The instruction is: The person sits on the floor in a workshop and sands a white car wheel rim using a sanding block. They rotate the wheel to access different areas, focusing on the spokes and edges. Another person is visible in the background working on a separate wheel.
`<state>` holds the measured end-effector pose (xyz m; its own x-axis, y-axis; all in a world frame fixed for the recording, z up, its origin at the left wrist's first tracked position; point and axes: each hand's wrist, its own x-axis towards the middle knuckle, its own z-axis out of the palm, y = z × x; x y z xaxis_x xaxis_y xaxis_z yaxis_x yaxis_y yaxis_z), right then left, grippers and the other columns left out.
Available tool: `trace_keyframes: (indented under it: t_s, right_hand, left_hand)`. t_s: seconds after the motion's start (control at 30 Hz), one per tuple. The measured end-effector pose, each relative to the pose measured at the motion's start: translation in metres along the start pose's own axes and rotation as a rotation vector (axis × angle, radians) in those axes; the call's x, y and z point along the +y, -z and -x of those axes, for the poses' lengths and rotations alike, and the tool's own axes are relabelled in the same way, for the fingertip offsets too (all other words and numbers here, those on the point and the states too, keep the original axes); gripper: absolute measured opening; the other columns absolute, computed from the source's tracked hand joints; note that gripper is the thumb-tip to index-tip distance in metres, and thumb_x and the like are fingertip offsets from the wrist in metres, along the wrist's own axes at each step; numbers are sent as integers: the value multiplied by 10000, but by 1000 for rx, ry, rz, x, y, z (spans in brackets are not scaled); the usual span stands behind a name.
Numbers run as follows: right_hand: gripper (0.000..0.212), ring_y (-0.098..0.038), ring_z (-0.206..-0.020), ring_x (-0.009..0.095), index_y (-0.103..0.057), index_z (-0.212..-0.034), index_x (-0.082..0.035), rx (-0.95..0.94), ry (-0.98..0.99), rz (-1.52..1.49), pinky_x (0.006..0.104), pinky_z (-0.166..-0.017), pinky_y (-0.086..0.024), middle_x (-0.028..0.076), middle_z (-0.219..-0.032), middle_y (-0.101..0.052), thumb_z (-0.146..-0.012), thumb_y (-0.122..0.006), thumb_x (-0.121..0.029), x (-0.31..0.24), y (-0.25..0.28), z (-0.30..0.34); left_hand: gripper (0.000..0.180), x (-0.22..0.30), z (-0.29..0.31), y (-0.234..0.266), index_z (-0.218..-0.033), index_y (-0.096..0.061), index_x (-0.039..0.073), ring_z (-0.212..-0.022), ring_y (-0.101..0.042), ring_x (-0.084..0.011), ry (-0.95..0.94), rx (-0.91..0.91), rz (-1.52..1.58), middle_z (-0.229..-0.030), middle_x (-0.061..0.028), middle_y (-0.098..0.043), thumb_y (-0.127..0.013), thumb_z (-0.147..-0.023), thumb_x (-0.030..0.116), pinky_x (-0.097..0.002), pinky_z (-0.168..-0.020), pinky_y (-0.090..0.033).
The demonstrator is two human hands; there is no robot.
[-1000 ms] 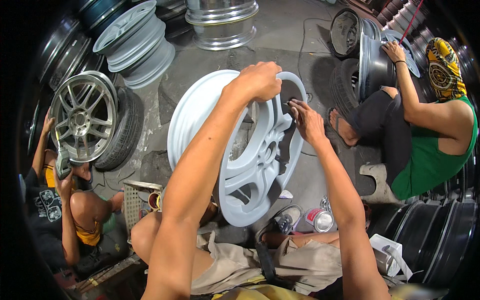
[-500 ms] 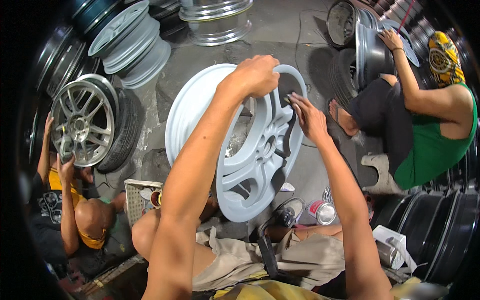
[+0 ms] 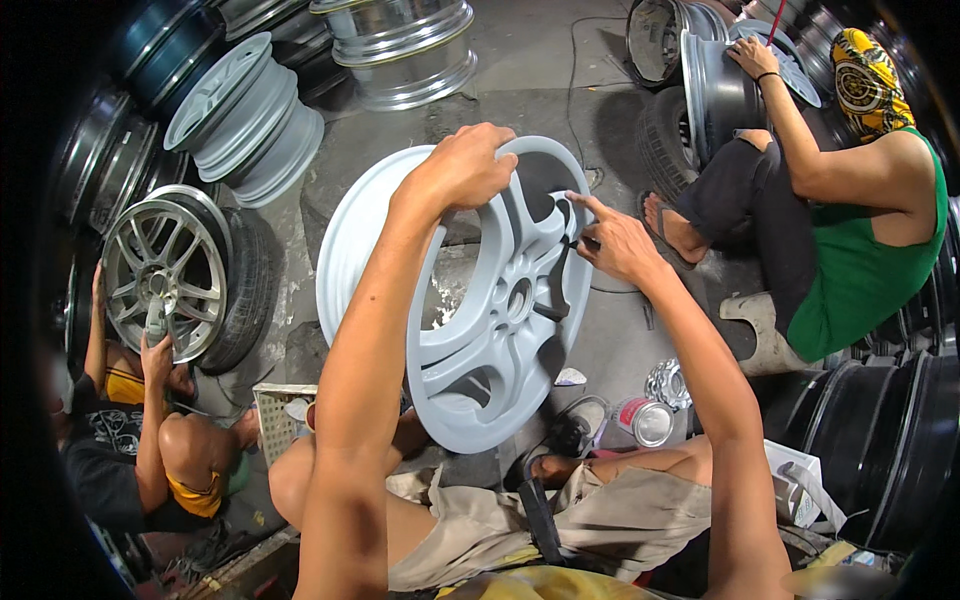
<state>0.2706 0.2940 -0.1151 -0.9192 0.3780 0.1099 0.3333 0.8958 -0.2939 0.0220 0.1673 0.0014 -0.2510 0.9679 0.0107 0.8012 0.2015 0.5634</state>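
A light grey car wheel rim (image 3: 470, 380) stands tilted on the floor in front of my knees, its spoked face turned to the right. Over its top edge my left hand (image 3: 468, 168) is closed, fingers curled down behind the lip. On the right side of the face, my right hand (image 3: 622, 243) reaches with a stretched index finger to the end of a spoke. Its other fingers are bent in, with a small dark piece at their tips that I cannot make out. Both forearms pass in front of the rim and hide part of it.
At left a person holds a tool (image 3: 156, 320) against a silver wheel rim (image 3: 165, 270) beside a tyre. A person in green (image 3: 880, 240) sits at right, one hand on another rim. Near my legs are a can (image 3: 645, 420) and a perforated basket (image 3: 272, 415). Black rims (image 3: 850, 430) line the right.
My right index finger has straightened onto the spoke while the other fingers fold in. My left hand keeps its hold on the rim, and the view has shifted slightly.
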Motion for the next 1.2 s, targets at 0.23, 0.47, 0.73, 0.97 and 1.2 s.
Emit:
trace_keyframes:
  t_s: [0.23,0.47,0.73,0.97,1.2]
  right_hand:
    - [210,-711,-944,272,-713,-685,-12,-33,73,31,405,-836,-564,13,-1514,-506,-772,-774,-193,13,-11,-20]
    - [294,-715,-877,323,-755,-752,10,-36,44,-63,434,-829,-565,82,-1360,-609,-825,-723,-272,-13,-12,4]
    - [297,-644,-744,94,-653,-1216,1,347,-618,-1280,242,-618,-531,71,-980,-676,-1065,-561,-237,20,-55,20]
    - [294,-693,-723,147,-657,-1055,23,658,-788,-1470,268,-616,-576,89,-932,-715,-865,-829,-120,-12,-63,-25]
    - [277,-569,-614,74,-629,-777,-82,596,-1010,-905,262,-531,-423,10,-725,-673,-800,-888,-177,6,-99,-51]
  left_hand:
    - [384,0,1,-2,-1255,-649,-39,-1075,-662,-425,-2,25,-27,-1158,-273,-688,-565,-963,196,-469,-989,-486]
    - [435,-1,4,5,-1324,-621,-18,-1189,-617,-425,55,-36,-8,-1267,-273,-644,-562,-959,211,-467,-1060,-462]
    - [387,-3,7,4,-1262,-648,-37,-1102,-660,-418,19,19,26,-1198,-265,-681,-564,-966,199,-465,-996,-489]
    - [393,0,8,4,-1270,-646,-35,-1145,-637,-426,46,2,13,-1224,-265,-667,-568,-968,204,-467,-1015,-480]
    - [398,11,12,5,-1271,-647,-36,-1139,-638,-440,4,31,-8,-1228,-275,-666,-580,-961,203,-471,-1010,-480]
